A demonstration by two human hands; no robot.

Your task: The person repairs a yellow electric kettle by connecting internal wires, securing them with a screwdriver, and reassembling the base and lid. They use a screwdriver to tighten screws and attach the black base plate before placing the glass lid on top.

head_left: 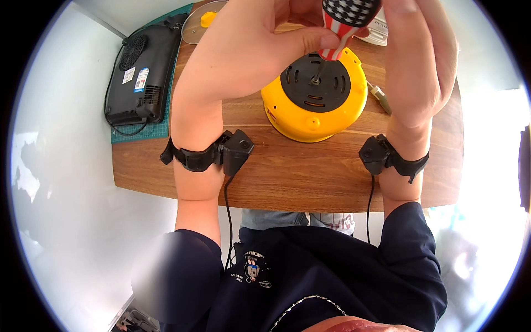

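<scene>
Upright over the yellow round housing (pixel 312 124) is a screwdriver (pixel 348 19) with a red-and-white striped, star-patterned handle. Its shaft meets the middle of the housing's black slotted plate (pixel 301 91). My left hand (pixel 260 58) grips the handle, thumb pressed on its striped lower part. My right hand (pixel 417 63) is closed around the handle's upper end at the top edge, some of its fingers out of view. Both wrists wear black strapped devices with cables.
A black appliance with a cord (pixel 135 77) lies on a green mat (pixel 119 138) at the left. A clear lid (pixel 191 30) with yellow knob, a white object (pixel 379 33) and a cream-and-olive tool (pixel 379 97) share the wooden table (pixel 298 177). White surfaces flank it.
</scene>
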